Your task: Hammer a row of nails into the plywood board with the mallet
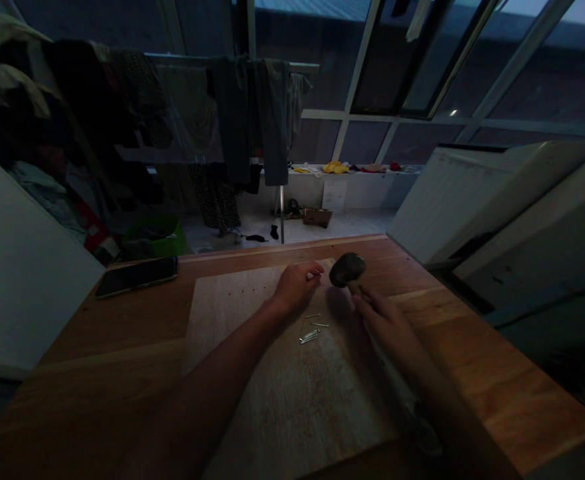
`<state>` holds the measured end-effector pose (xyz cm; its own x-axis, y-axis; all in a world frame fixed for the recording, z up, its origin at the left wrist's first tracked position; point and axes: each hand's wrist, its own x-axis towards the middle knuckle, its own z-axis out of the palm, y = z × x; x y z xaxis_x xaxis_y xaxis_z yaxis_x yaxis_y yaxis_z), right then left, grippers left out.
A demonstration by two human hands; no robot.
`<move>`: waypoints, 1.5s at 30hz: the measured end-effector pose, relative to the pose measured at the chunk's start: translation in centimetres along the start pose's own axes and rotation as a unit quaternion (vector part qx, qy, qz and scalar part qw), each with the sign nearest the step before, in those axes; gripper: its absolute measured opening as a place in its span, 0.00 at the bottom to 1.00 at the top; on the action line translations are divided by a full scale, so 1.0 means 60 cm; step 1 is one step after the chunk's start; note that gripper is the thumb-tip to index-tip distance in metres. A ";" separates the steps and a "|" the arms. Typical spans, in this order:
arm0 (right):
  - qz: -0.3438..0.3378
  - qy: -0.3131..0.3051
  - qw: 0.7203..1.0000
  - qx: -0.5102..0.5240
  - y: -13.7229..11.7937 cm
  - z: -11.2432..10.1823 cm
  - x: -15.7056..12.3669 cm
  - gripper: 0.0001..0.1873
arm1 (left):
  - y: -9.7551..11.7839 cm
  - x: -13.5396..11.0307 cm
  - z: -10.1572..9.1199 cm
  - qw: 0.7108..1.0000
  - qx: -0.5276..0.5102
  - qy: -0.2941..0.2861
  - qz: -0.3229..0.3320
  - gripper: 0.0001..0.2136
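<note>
Within the right hand (385, 323), the hammer (348, 269) slants, head forward and left.

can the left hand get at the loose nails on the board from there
Likely yes: the loose nails lie on the board close to the left hand, nothing appears to cover them, and the mallet is held clear of them.

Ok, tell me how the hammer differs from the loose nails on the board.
The hammer has a bulky, dark head; the nails are thin, pale and shiny. The hammer is gripped in the right hand, while the nails lie on the board.
</note>
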<state>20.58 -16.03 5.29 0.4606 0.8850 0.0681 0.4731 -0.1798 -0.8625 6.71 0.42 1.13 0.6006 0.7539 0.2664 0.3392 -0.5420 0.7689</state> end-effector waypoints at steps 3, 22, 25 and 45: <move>0.039 -0.021 0.992 0.116 -0.025 0.013 0.045 0.20 | -0.002 -0.001 0.003 1.000 0.020 -0.001 0.022 0.11; 0.080 -0.060 0.951 0.294 -0.036 0.036 0.039 0.26 | 0.008 0.000 -0.002 0.999 -0.024 0.008 -0.031 0.16; 0.064 -0.062 0.956 0.281 -0.037 0.040 0.036 0.26 | 0.007 0.000 -0.003 0.999 -0.022 0.015 -0.025 0.17; 0.035 -0.053 0.961 0.268 -0.022 0.053 0.033 0.29 | 0.015 -0.003 -0.002 0.999 0.003 0.010 -0.036 0.16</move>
<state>18.44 -12.69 4.98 0.3839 0.9230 -0.0261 -0.0239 -0.0183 -0.9995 6.83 -0.18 1.84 0.5603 0.7977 0.2229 0.3851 -0.4892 0.7826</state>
